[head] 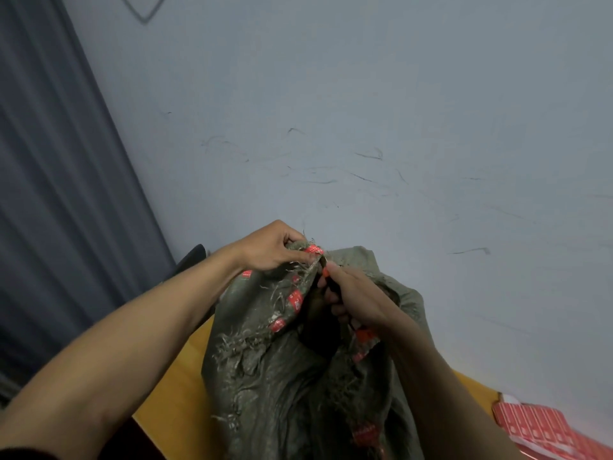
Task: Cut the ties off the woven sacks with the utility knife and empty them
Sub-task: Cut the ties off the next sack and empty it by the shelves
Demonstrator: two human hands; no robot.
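Observation:
An olive-green woven sack with frayed edges and red printed patches stands on a yellow table, its bunched top raised between my hands. My left hand pinches the gathered top edge of the sack. My right hand grips a utility knife with a black and orange body. The knife's orange tip points up at the gathered neck just below my left fingers. The blade itself is hidden by sack cloth and fingers. I can see no tie clearly.
The yellow table runs along a pale blue-grey scuffed wall. Red printed packaging lies at the table's right end. A dark grey curtain hangs at the left, with a dark object at its foot.

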